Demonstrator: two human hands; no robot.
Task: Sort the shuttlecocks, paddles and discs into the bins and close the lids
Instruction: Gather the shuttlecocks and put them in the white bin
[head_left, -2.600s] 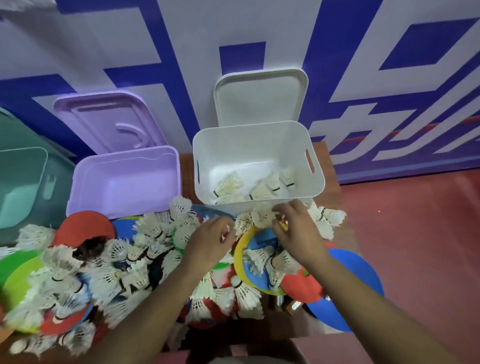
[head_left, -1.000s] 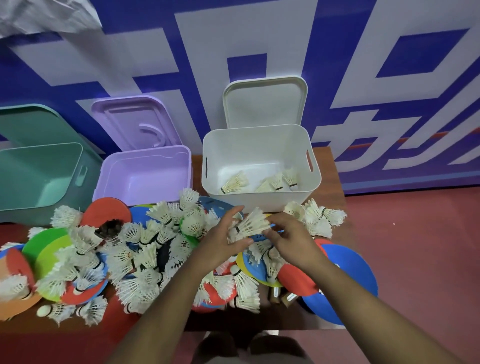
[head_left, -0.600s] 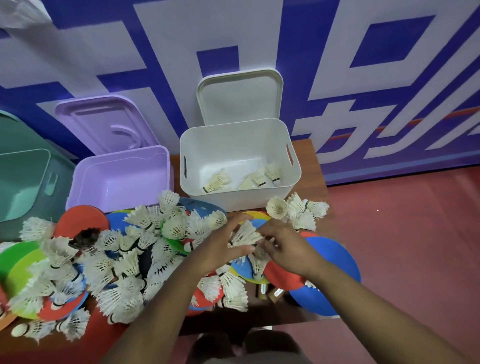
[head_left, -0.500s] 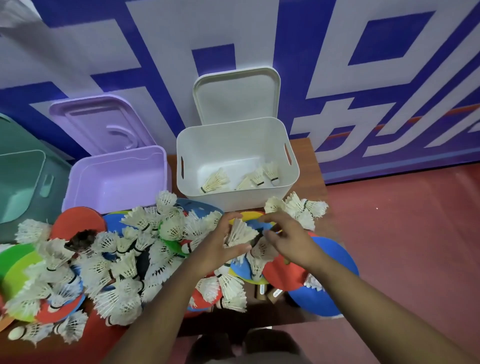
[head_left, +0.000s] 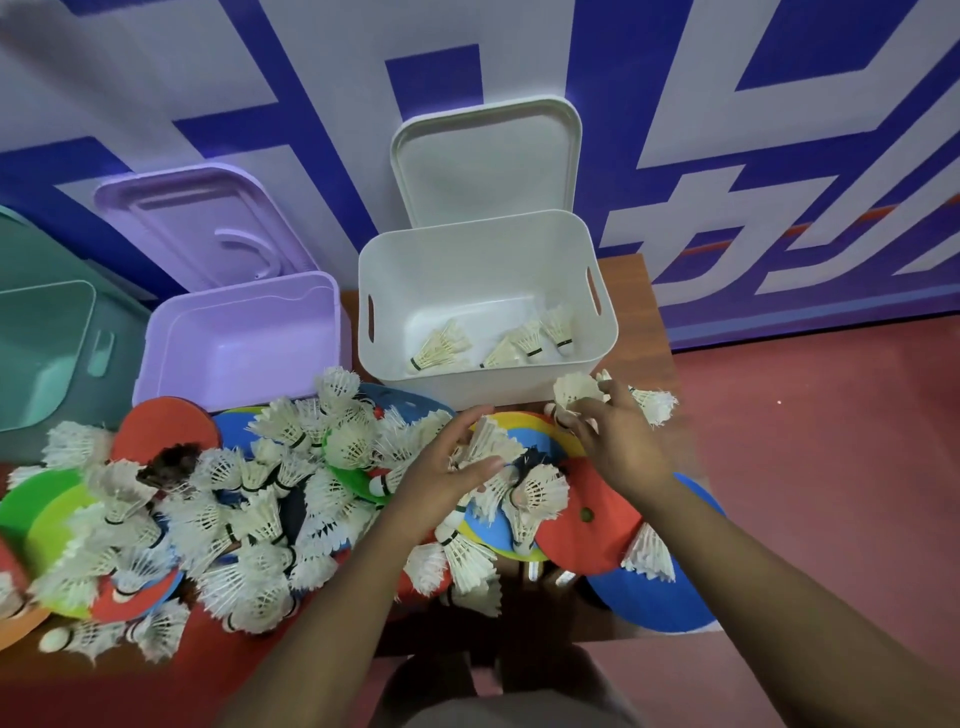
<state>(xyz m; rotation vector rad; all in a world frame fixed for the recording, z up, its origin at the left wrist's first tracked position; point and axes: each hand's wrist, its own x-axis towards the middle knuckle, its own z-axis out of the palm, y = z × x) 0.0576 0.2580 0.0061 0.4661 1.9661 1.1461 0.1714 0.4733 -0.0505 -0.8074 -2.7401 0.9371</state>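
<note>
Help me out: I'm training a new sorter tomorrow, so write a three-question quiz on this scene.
1. True or false: the white lid is closed on the white bin.
2. Multiple choice: the sorted shuttlecocks lie in A) the green bin, B) the purple bin, C) the white bin.
3. Fill the gap: the left hand and the right hand each grip a ____.

Key:
1. False. The lid stands open against the wall.
2. C.
3. shuttlecock: one in the left hand's fingers, one at the right hand's fingertips.
</note>
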